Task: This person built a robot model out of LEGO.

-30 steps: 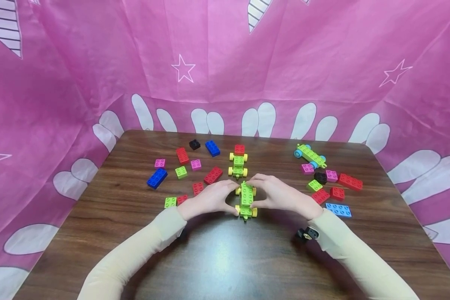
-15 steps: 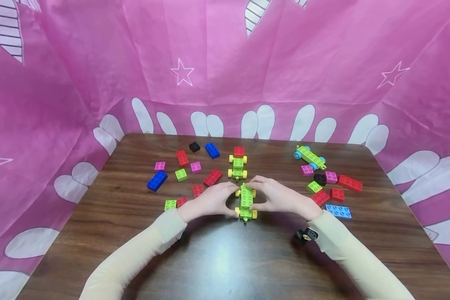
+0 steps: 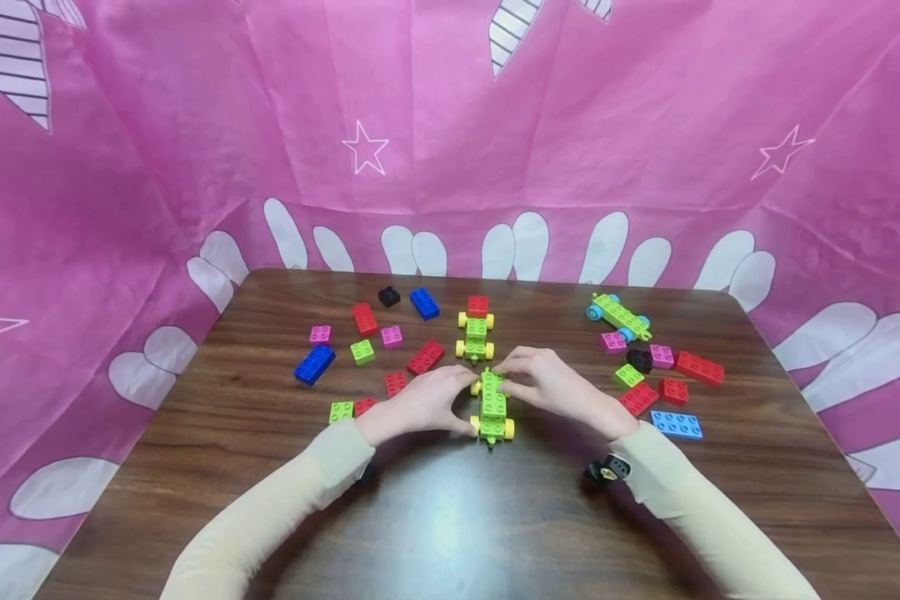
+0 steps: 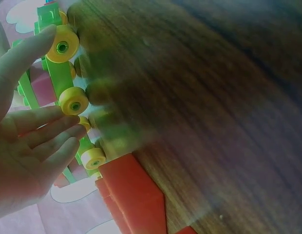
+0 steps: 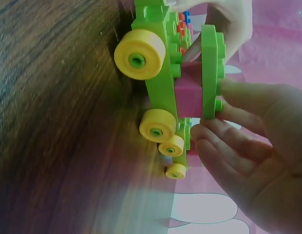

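Observation:
A toy car (image 3: 492, 427) with a lime green base and yellow wheels stands on the table in front of me. My left hand (image 3: 426, 400) grips its left side, the thumb by the near wheel (image 4: 63, 46) and fingers by the far one (image 4: 73, 100). On the base sits a pink brick (image 5: 189, 97), topped by a lime green studded plate (image 5: 209, 73). My right hand (image 3: 553, 388) pinches this plate near its far end, thumb over the studs, fingers at the edge. Just beyond stands a second green car (image 3: 476, 337) with yellow wheels and a red brick (image 3: 477, 305) at its far end.
Loose red, blue, pink, green and black bricks lie left, including a dark blue brick (image 3: 314, 365). To the right are more bricks, among them a light blue one (image 3: 677, 424), and a green car base with blue wheels (image 3: 619, 317). A pink curtain (image 3: 450, 125) hangs behind.
My right thumb has moved forward from the near part of the car to the plate's far part. The left hand keeps its grip, and the car stays in place.

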Demonstrator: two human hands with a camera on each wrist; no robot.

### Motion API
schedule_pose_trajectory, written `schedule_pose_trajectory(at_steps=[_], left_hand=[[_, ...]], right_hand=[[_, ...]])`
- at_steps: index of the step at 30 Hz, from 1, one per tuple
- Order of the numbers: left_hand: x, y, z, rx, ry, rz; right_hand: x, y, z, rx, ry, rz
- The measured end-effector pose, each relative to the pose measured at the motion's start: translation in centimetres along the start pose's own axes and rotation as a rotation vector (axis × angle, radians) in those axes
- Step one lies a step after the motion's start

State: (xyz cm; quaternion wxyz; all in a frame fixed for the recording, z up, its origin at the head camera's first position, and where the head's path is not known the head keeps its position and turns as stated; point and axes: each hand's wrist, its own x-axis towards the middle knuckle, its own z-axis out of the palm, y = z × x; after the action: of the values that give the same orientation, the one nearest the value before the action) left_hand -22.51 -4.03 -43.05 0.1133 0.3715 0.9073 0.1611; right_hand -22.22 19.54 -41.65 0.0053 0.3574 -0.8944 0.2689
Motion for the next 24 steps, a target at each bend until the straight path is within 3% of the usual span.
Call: schedule_pose_trajectory(at_steps=[14, 24], left_hand=[[0.0, 0.1, -0.2, -0.012, 0.011, -0.002], [-0.2, 0.1, 0.0, -0.021, 0.024, 0.005]], right_hand=[[0.5, -1.0, -0.4, -0.007, -0.01, 0.091], [0.2, -1.1, 0.1, -0.041, 0.015, 0.075]])
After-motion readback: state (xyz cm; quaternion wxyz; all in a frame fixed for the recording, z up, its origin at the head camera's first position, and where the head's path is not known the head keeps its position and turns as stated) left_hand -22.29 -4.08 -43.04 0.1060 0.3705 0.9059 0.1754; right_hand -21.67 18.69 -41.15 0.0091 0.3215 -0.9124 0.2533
